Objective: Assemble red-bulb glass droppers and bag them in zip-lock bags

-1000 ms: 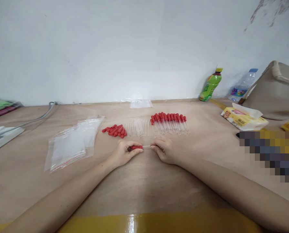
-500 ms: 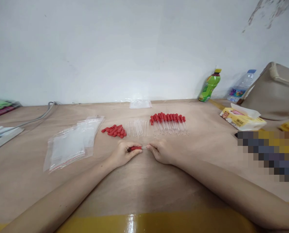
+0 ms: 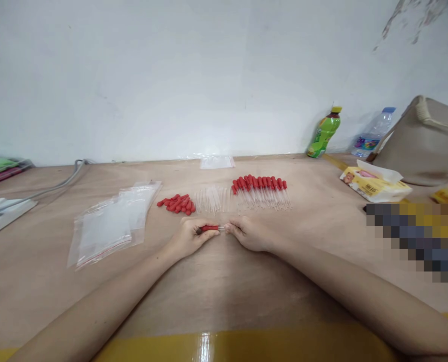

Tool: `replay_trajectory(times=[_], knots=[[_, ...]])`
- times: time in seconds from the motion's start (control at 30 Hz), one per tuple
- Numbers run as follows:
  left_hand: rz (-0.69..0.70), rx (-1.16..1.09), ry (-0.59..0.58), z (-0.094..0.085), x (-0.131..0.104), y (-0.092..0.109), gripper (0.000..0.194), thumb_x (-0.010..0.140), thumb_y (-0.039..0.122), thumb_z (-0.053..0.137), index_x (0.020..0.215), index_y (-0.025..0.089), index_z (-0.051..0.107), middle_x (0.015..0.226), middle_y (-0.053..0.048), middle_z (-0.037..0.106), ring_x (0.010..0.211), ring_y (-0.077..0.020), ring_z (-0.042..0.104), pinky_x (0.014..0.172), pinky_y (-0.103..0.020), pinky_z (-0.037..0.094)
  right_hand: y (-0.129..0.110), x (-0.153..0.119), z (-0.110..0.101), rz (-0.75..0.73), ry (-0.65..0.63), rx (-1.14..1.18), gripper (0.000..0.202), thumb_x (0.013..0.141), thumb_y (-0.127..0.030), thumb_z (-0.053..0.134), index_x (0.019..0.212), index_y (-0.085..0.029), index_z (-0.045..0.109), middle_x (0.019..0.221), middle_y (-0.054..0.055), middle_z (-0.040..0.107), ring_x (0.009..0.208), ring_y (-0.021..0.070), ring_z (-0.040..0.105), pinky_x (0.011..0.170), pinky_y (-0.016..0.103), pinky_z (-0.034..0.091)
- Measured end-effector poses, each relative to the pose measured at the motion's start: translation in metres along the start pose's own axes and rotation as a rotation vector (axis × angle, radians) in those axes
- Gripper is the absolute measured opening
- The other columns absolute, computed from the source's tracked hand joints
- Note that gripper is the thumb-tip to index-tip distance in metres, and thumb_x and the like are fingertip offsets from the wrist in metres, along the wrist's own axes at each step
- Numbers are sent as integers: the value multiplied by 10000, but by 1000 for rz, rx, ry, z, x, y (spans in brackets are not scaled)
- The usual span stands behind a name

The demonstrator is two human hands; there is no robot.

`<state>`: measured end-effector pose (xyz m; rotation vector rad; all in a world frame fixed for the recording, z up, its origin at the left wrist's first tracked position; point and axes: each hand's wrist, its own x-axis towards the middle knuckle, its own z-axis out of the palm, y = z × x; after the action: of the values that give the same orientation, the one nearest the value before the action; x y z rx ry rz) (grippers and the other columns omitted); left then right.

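My left hand pinches a red rubber dropper bulb between thumb and fingers. My right hand grips a clear glass dropper tube whose end meets the bulb's mouth; how deep it sits inside I cannot tell. Just beyond my left hand lies a heap of loose red bulbs. Beside the heap, several bare clear tubes lie side by side. Farther right is a row of droppers with red bulbs on their tubes.
Clear zip bags lie overlapping on the left, and another bag is by the wall. A green drink bottle, a water bottle, a tissue pack and a beige bag stand at right. A grey cable runs at left.
My right hand has moved slightly left toward my left hand, so less of the tube shows between them. Both hands keep their grip.
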<state>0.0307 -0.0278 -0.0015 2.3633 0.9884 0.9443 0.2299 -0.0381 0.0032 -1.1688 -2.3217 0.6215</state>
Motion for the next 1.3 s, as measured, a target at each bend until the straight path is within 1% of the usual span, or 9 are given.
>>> replay_trajectory(times=[0.13, 0.23, 0.33, 0.43, 0.53, 0.77, 1.03, 1.17, 1.3], knots=[[-96, -31, 52, 1, 2, -6, 305, 718, 317, 650, 963, 135, 630, 755, -43, 637, 603, -113, 564, 541, -214, 451, -7, -3, -15, 62, -147, 71, 209, 837, -226, 439, 653, -161, 514, 621, 6, 576, 525, 93, 460, 499, 215, 331], [-193, -106, 17, 1, 2, -9, 381, 722, 344, 636, 1032, 129, 582, 676, 5, 553, 524, -76, 481, 486, -187, 410, -4, 0, -30, 233, -241, 280, 229, 835, -249, 433, 646, -161, 529, 646, 23, 629, 504, 94, 504, 484, 215, 367], [-221, -88, -61, 0, 2, -7, 296, 735, 348, 613, 941, 134, 616, 644, 19, 506, 502, -63, 429, 463, -175, 372, 9, 11, -47, 404, -12, 306, 248, 820, -288, 442, 634, -160, 545, 668, 36, 653, 516, 102, 544, 489, 214, 383], [-216, -40, -93, 0, 1, -4, 251, 743, 354, 598, 876, 146, 643, 644, 13, 507, 516, -69, 425, 471, -178, 361, 27, 30, -58, 512, 331, 18, 272, 774, -326, 479, 566, -168, 556, 600, 33, 627, 576, 134, 566, 527, 224, 372], [-221, -31, -95, -1, 2, -3, 248, 746, 354, 592, 864, 144, 650, 639, 8, 510, 523, -75, 430, 480, -184, 362, 42, 47, -58, 606, 464, -226, 281, 760, -341, 468, 551, -179, 563, 596, 44, 611, 621, 169, 572, 535, 243, 350], [-197, -18, -108, -1, 1, -4, 235, 757, 348, 581, 861, 151, 655, 658, -4, 527, 541, -82, 448, 488, -188, 369, 51, 54, -43, 628, 412, -480, 327, 791, -395, 431, 639, -169, 611, 678, 76, 632, 706, 210, 578, 676, 315, 344], [-156, 20, -99, -2, 3, -2, 218, 765, 327, 574, 855, 147, 657, 661, -8, 532, 545, -86, 463, 493, -191, 376, 20, 59, -19, 410, 307, -531, 289, 814, -358, 421, 724, -168, 619, 763, 74, 663, 754, 199, 582, 762, 345, 272], [-133, 36, -96, -1, 2, -1, 201, 771, 312, 568, 848, 147, 654, 653, -7, 534, 544, -89, 468, 493, -193, 379, 13, 74, -8, 497, 185, -594, 254, 801, -264, 429, 795, -133, 647, 845, 140, 663, 782, 226, 593, 780, 385, 246], [-71, 84, -39, -1, 0, -1, 179, 800, 300, 534, 838, 158, 636, 650, -1, 533, 546, -92, 466, 507, -202, 375, 14, 88, -4, 562, 120, -586, 201, 753, -152, 455, 761, -141, 655, 811, 131, 668, 753, 229, 602, 786, 415, 228]])
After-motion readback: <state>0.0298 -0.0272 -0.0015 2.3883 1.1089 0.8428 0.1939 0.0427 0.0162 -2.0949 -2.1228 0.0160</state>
